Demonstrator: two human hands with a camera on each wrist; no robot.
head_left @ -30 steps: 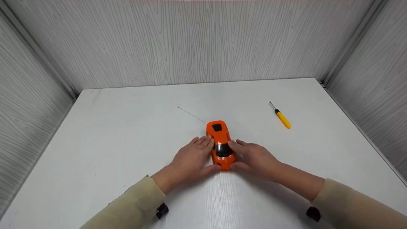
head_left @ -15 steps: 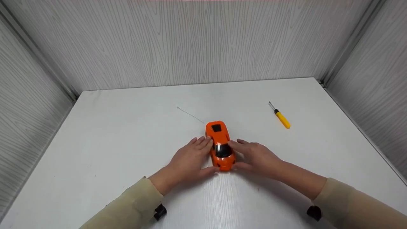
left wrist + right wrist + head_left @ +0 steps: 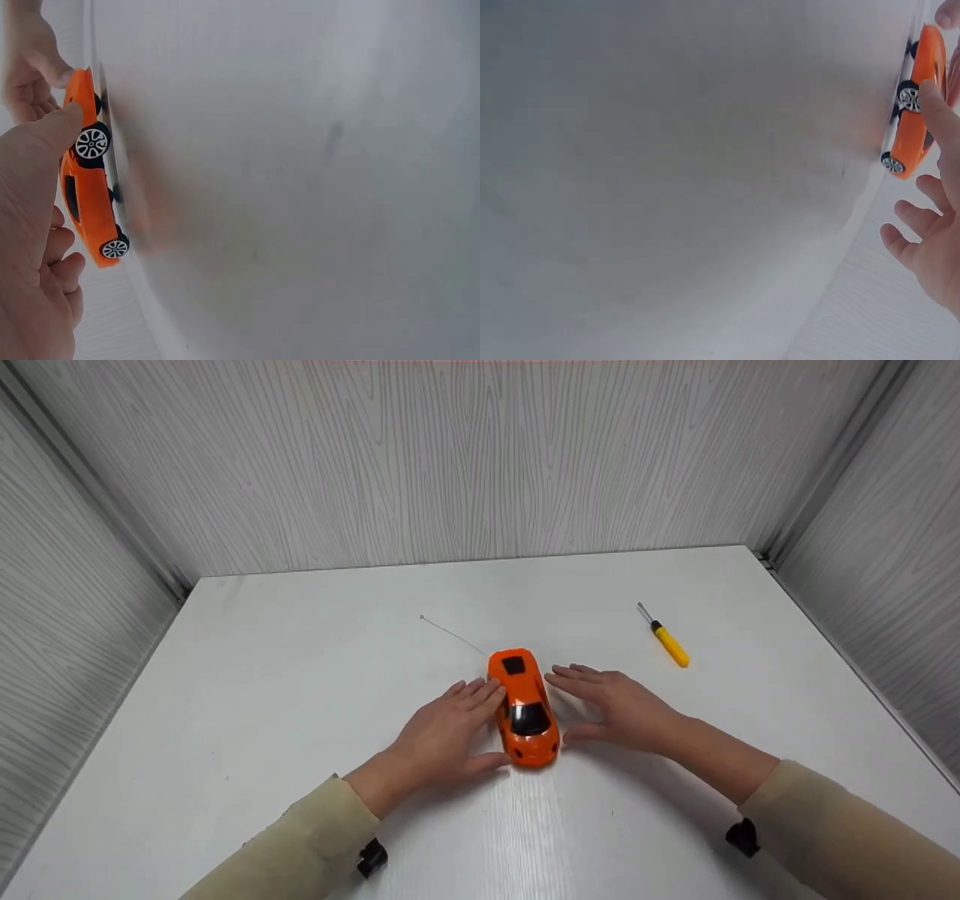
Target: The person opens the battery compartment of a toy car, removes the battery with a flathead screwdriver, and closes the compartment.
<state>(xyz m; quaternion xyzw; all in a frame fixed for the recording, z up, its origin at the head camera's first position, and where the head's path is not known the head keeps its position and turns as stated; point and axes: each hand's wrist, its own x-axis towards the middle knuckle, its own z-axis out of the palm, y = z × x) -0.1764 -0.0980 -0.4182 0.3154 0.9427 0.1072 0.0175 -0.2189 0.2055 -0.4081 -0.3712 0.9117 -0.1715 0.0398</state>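
An orange toy car (image 3: 525, 690) with black windows stands on its wheels on the white tabletop, its hood toward the person. My left hand (image 3: 450, 739) lies along the car's left side, fingertips touching its edge and thumb near the front corner. The left wrist view shows the car's spoked wheels (image 3: 91, 143) beside that thumb. On the other side, my right hand (image 3: 626, 712) has its fingers spread and a small gap from the car in the head view. A thin wire (image 3: 454, 634) with a small tip reaches from the car's far left corner across the table.
A screwdriver (image 3: 670, 643) with a yellow handle lies at the back right of the white table (image 3: 300, 660). Wood-grain panels (image 3: 480, 465) stand behind the table and along both sides. Both forearms wear beige sleeves (image 3: 300, 840), with small black devices (image 3: 371, 856) below the cuffs.
My right hand has drawn away from the car, to the right and slightly forward. The left hand stays at the car's side, and the car has hardly moved.
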